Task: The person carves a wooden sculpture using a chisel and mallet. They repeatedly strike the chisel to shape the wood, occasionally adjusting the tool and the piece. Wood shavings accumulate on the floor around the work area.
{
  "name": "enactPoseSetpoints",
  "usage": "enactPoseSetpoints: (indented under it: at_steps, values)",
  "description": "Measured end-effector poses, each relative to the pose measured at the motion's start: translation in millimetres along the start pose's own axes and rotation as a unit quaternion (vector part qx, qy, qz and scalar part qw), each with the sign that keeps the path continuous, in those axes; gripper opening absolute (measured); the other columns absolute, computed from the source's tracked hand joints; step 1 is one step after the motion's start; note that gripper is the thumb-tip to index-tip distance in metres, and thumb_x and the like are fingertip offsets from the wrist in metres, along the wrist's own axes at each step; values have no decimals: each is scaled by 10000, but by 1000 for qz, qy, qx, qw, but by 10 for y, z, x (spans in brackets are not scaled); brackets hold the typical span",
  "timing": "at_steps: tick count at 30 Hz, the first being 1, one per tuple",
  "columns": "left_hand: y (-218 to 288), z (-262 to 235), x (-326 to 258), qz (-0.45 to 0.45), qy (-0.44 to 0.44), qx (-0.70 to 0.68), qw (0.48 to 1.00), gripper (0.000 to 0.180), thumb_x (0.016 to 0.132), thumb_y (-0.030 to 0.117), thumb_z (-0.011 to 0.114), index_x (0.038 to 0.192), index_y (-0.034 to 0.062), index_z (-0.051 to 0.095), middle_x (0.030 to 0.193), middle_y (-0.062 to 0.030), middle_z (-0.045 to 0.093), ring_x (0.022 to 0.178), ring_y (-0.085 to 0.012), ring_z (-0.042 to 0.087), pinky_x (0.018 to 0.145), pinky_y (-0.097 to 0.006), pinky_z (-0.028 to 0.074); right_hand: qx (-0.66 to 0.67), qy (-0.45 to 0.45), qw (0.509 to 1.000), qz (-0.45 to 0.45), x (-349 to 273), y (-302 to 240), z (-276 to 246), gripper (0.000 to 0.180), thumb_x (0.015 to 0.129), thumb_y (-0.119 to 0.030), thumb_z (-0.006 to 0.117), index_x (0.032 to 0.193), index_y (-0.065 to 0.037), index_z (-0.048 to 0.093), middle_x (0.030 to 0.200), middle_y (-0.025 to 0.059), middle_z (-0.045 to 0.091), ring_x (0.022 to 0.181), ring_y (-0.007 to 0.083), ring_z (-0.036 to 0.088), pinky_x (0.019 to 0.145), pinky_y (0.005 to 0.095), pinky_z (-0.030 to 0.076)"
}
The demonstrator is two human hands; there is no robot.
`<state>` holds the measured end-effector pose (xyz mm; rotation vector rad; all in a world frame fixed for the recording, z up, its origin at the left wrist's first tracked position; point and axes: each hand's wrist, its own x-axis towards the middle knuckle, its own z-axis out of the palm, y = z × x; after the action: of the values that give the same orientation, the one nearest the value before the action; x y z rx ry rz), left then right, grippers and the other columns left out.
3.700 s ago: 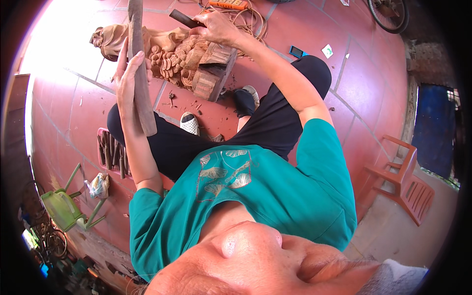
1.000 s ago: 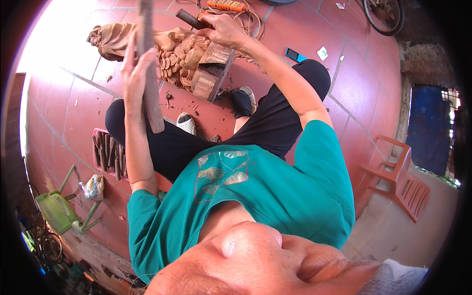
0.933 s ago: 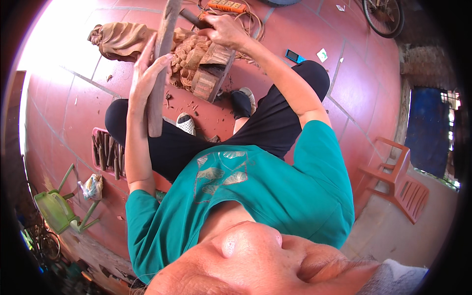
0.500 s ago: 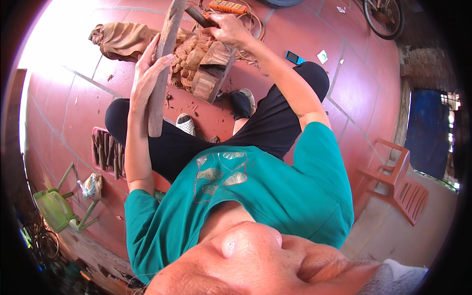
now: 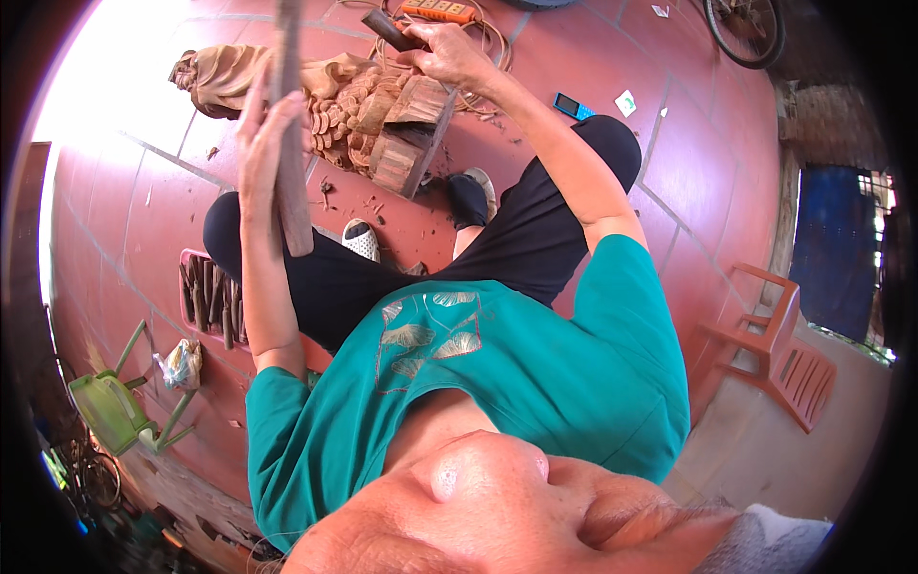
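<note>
Left hand [image 5: 263, 134] clamped on mallet [image 5: 289, 143], raised | right hand [image 5: 449, 59] clamped on chisel [image 5: 390, 29], tip at carving [image 5: 382, 120] on floor [image 5: 688, 153] | much relief already cut, block end seems rough | chips around, carving probably unfinished

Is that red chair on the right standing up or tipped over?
Tipped over: the red chair lies on its side on the floor, its slatted back resting low.
</note>
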<state>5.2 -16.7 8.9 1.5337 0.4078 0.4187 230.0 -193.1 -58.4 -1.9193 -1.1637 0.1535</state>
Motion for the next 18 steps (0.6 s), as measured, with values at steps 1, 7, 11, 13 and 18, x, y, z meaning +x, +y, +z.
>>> enactPoseSetpoints:
  at_steps: [1, 7, 11, 13, 18]
  values:
    - [-72, -55, 71, 37, 27, -13, 999, 700, 960, 221, 652, 1570, 93, 334, 755, -43, 617, 565, -86, 572, 495, -218, 466, -12, -8, 1000, 1, -12, 6, 7, 300, 859, -205, 721, 1065, 11, 694, 912, 200, 719, 878, 350, 698, 796, 445, 523]
    - [-122, 86, 34, -8, -73, 88, 993, 801, 909, 259, 734, 1568, 58, 324, 803, -42, 655, 569, -90, 584, 480, -239, 484, -108, -13, 994, -31, -50, -9, -32, 317, 889, -219, 732, 1097, 14, 674, 804, 157, 713, 716, 177, 727, 676, 345, 532]
    - [-187, 72, 48, 8, -76, 43, 996, 809, 907, 252, 735, 1572, 58, 317, 775, -43, 638, 576, -89, 583, 483, -234, 481, -29, 7, 999, -23, -48, 11, -121, 304, 885, -238, 739, 1063, 2, 681, 774, 122, 710, 726, 150, 714, 691, 324, 524]
    - [-67, 74, 34, 29, -31, 32, 999, 773, 920, 215, 709, 1570, 59, 322, 758, -38, 618, 568, -83, 578, 479, -225, 468, 2, 8, 1000, 16, -32, -155, -163, 281, 893, -200, 720, 1082, 4, 677, 800, 119, 715, 725, 173, 708, 698, 328, 525]
    - [-28, 9, 55, -6, -5, -4, 1000, 684, 952, 217, 660, 1560, 100, 368, 763, -34, 611, 567, -80, 562, 511, -214, 460, 12, -11, 1000, 22, -2, -223, -61, 300, 901, -117, 677, 1162, 30, 656, 893, 146, 754, 708, 207, 719, 698, 362, 551]
